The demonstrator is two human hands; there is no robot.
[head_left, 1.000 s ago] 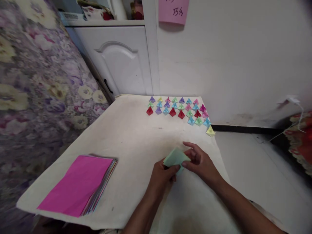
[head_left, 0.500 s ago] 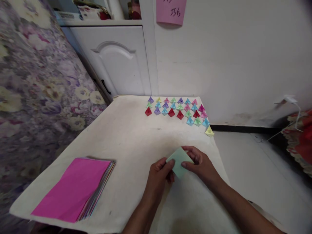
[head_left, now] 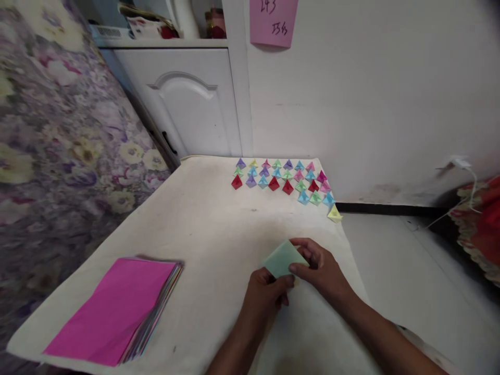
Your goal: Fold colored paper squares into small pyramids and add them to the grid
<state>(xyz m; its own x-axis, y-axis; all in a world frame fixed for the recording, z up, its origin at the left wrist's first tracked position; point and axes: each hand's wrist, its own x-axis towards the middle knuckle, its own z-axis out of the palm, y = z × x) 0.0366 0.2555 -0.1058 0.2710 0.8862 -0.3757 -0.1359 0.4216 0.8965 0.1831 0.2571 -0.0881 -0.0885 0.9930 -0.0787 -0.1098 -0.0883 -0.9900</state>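
A folded light green paper is held above the near part of the table, with one corner pointing away from me. My right hand pinches its right corner, thumb on top and fingers behind. At the lower edge of the paper, my left hand closes with its thumb over the near corner; its other fingers are partly hidden underneath. Beyond the hands, several small folded paper pieces in red, blue, green, purple, pink and yellow lie in rows along the far right of the table.
A stack of coloured paper with a magenta sheet on top lies at the table's near left. A white cabinet and a wall stand behind. Floral fabric hangs at left. A pink note is on the wall.
My left hand has shifted from the left corner of the green paper down and right to its near corner. The right hand keeps its pinch on the right corner.
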